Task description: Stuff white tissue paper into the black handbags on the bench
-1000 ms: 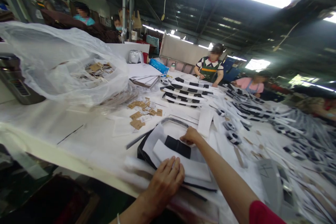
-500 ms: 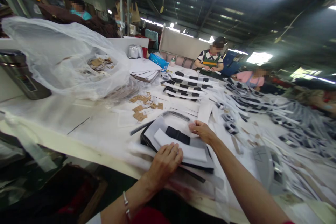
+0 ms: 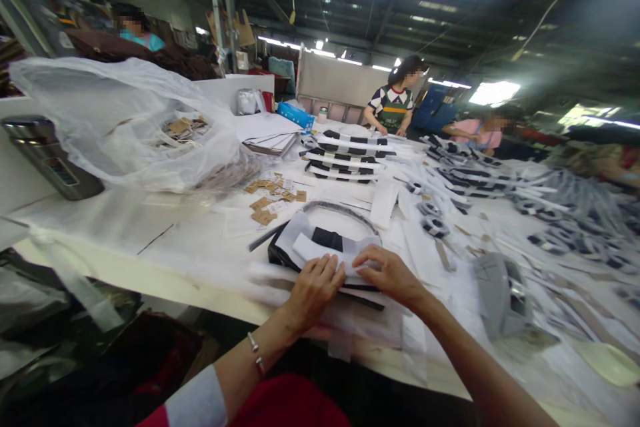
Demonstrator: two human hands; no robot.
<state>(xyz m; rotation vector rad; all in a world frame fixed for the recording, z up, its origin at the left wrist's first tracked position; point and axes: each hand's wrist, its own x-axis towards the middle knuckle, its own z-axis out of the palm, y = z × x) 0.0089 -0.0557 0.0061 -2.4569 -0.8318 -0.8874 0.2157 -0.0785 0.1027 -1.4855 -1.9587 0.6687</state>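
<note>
Left hand: laid flat, fingers close together, on a white strip.
Right hand: fingers bent at the strip's right end; cannot tell whether they pinch it.
Bag: black, under the strip, near the front edge of the table, its handle curving away from the person.
Tags: brown, scattered beyond the bag, to its left.
Checked pieces: black and white, stacked farther back.
Co-worker: at the far side.

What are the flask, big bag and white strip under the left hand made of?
Flask: likely metal, satin finish, soft sheen. Big bag: thin plastic film, crinkled and translucent, contents showing through. White strip: matte, smooth; foam or paper, can't tell.
</note>
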